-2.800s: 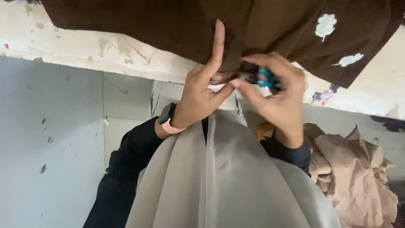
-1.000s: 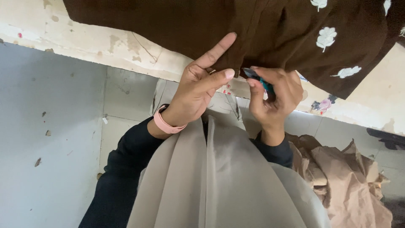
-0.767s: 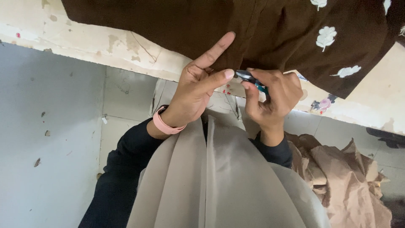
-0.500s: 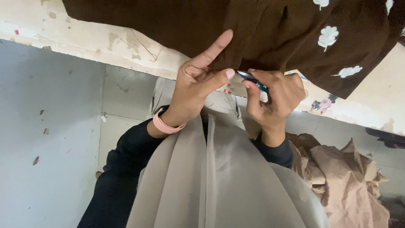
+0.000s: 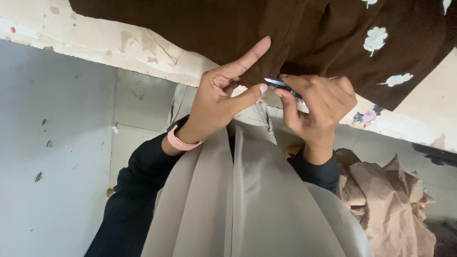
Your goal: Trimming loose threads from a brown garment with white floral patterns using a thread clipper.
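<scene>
**Both hands at the hem of a brown cloth, a small cutter between them**

The left hand (image 5: 223, 97) pinches the lower edge of the dark brown fabric (image 5: 266, 33) between thumb and middle fingers, with the forefinger stretched straight up and to the right along the cloth. The right hand (image 5: 319, 102) is closed around a small thread cutter (image 5: 281, 84) with a teal grip; its metal tip points left, toward the left hand's fingertips, and lies just beside them. The tool's long axis runs roughly level, along the hem. The fabric hangs off the pale, worn tabletop (image 5: 119, 43) just above both hands, and white leaf motifs (image 5: 375, 39) lie up and right of the right hand. A pink wristband (image 5: 183, 142) circles the left wrist. Below the right hand, crumpled brown paper (image 5: 385, 200) lies on the floor.
</scene>
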